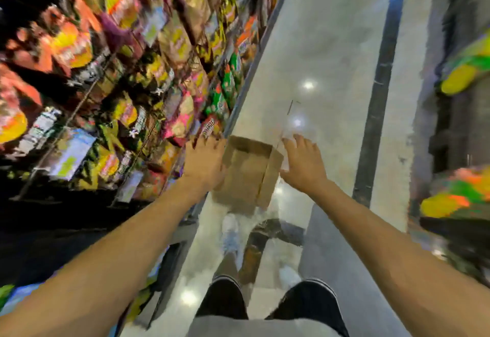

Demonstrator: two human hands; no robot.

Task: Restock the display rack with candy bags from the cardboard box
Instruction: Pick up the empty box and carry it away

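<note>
"While the cardboard box (249,175) sits straight ahead of me and low down, between my two arms, where do your eyes go first?"

"To how it lies; its long axis runs roughly away from you, open top facing up, and it's blurred; is it resting on the floor (331,58) or lifted?"

"I cannot tell; what I see of the inside looks bare brown card, with no bags that I can make out."

"Which hand is nearer it?"

"My left hand (202,163); it lies against the box's left wall, fingers fairly straight and reaching forward along the rim; whether the thumb hooks over the edge I cannot tell. My right hand (302,164) is spread wide with its fingers apart, just beside the right flap; it holds nothing."

"So the box is flanked, one hand on each long side?"

"Yes; I judge the next move turns on closing both in on those walls, the right having the gap to close."

"And the display rack (148,76)?"

"Off to my left, running away along the aisle, hung thick with candy bags (71,47); the box lies near its foot; my shoes (230,233) are below, nearer me."
</note>
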